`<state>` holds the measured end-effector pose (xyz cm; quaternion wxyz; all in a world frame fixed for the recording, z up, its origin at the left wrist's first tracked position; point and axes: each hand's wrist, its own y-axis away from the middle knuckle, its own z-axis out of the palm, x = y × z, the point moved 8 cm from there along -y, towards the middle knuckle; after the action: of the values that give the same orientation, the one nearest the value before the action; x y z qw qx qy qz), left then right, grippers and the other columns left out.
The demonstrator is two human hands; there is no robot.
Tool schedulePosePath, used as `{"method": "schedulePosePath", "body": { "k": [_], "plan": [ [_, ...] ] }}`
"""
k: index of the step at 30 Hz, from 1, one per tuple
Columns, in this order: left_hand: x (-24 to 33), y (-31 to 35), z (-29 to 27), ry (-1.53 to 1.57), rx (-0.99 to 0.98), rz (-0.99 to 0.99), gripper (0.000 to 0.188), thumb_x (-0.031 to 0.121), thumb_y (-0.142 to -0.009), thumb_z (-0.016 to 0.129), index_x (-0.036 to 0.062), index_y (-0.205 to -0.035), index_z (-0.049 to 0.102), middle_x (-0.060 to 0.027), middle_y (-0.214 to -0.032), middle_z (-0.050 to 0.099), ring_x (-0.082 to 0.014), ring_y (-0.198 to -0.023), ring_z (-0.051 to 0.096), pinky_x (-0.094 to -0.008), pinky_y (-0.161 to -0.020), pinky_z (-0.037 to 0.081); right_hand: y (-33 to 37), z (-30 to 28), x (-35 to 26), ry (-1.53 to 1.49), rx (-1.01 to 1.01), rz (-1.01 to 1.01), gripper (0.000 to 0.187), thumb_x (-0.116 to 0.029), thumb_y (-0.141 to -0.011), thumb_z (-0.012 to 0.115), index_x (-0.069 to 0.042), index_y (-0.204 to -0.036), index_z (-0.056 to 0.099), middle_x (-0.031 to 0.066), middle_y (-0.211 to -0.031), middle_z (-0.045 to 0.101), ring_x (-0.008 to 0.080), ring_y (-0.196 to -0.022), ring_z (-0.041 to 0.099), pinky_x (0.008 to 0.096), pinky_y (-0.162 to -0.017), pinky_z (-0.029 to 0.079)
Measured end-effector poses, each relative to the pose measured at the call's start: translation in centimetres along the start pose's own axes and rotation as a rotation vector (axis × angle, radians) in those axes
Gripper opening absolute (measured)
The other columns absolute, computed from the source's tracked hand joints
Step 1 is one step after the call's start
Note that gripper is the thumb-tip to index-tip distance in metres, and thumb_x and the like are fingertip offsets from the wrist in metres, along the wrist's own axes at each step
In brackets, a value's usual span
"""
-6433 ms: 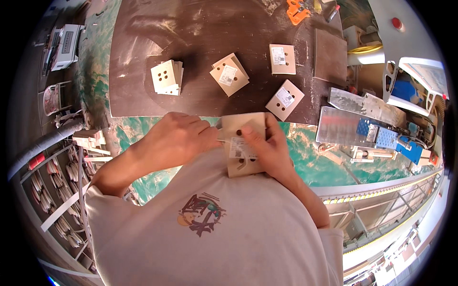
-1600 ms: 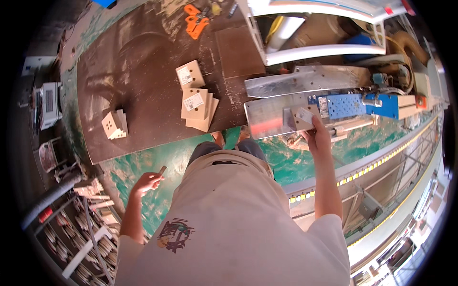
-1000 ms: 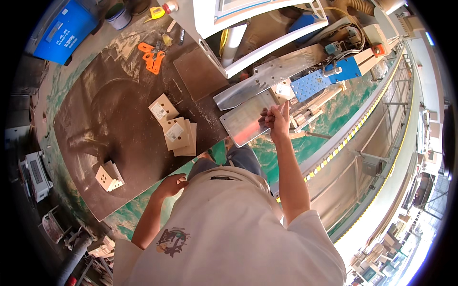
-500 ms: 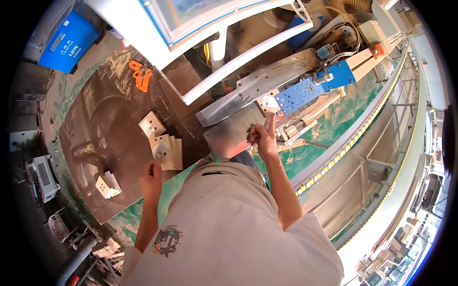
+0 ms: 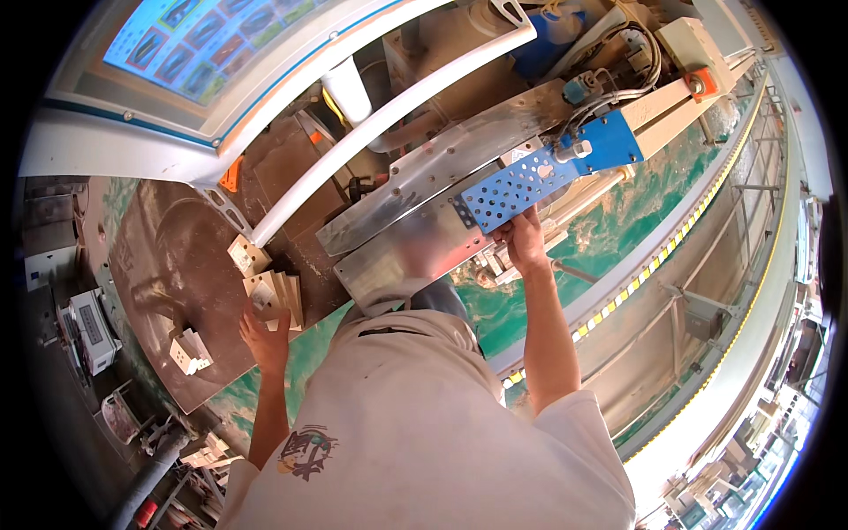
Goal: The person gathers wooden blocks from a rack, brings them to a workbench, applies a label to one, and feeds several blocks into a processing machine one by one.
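Note:
My left hand (image 5: 267, 340) is open, fingers apart, at the near edge of a stack of pale wooden blocks (image 5: 262, 296) on the brown board. Contact with the stack is unclear. My right hand (image 5: 525, 244) has its fingers curled at the near edge of a blue perforated plate (image 5: 517, 194). That plate hides part of the hand, and what the fingers hold cannot be made out. Beyond the plate, part of a pale wooden block (image 5: 521, 151) shows against the metal fence (image 5: 442, 163). The plate lies over the flat metal bed (image 5: 371, 269).
A white-framed screen (image 5: 203, 44) with a curved white handle (image 5: 389, 124) hangs over the brown board (image 5: 159, 265). Smaller blocks (image 5: 190, 352) lie on the board, left of my left hand. To the right runs a rail with yellow-and-white markings (image 5: 649, 274).
My right hand has moved right, to the blue plate, which now reaches over where the labelled block showed. My left hand has opened beside the stack. The whole view has shifted, bringing in more screen.

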<state>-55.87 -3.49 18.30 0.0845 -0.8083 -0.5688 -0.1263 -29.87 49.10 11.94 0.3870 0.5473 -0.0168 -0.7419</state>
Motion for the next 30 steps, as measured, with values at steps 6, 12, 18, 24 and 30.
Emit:
{"method": "schedulePosePath", "body": {
  "k": [6,12,18,24,30],
  "plan": [
    [1.3,0.3,-1.3,-0.021,0.096,0.049,0.077,0.026,-0.081,0.084,0.003,-0.147,0.051,-0.0201,-0.131,0.061,-0.0439,-0.125,0.054,-0.055,-0.109,0.04,-2.1,-2.0,-3.7,0.075,-0.076,0.014,0.024,-0.002,-0.102,0.047,-0.006,-0.126,0.045,0.0082,-0.077,0.063,0.0166,-0.057,0.059,0.0306,-0.05,0.049],
    [11.1,0.5,-1.8,0.141,-0.027,0.285,0.078,0.014,-0.073,0.085,0.0059,-0.145,0.055,-0.0175,-0.132,0.062,-0.0389,-0.122,0.057,-0.0476,-0.105,0.046,-5.1,-6.9,-7.0,0.093,0.049,-0.015,0.036,0.001,-0.099,0.047,-0.005,-0.134,0.046,0.0064,-0.073,0.059,0.014,-0.056,0.056,0.0299,-0.05,0.047],
    [20.6,1.2,2.2,0.262,-0.275,0.684,0.073,0.027,-0.076,0.083,0.0067,-0.142,0.058,-0.0187,-0.141,0.06,-0.0393,-0.123,0.056,-0.0491,-0.109,0.044,2.1,-3.9,-3.6,0.056,0.26,-0.165,0.05,-0.008,-0.102,0.053,0.004,-0.15,0.048,0.007,-0.078,0.066,0.0112,-0.056,0.056,0.0255,-0.05,0.042],
    [26.5,0.8,6.4,0.347,-0.241,0.911,0.06,0.04,-0.084,0.077,0.0065,-0.132,0.063,-0.0173,-0.142,0.059,-0.0374,-0.123,0.056,-0.0489,-0.106,0.044,11.2,1.3,5.7,0.172,0.117,0.044,0.035,-0.013,-0.104,0.057,0.004,-0.133,0.063,0.0055,-0.08,0.068,0.0094,-0.057,0.057,0.024,-0.052,0.045],
    [29.4,0.1,7.2,0.281,-0.056,1.037,0.051,0.046,-0.089,0.074,0.0095,-0.125,0.07,-0.014,-0.151,0.054,-0.0338,-0.136,0.049,-0.0497,-0.11,0.039,15.2,7.0,11.3,0.247,-0.125,0.197,0.06,-0.011,-0.103,0.058,-0.009,-0.16,0.038,0.0065,-0.089,0.069,0.0124,-0.063,0.06,0.0269,-0.058,0.05]
  ]
}}
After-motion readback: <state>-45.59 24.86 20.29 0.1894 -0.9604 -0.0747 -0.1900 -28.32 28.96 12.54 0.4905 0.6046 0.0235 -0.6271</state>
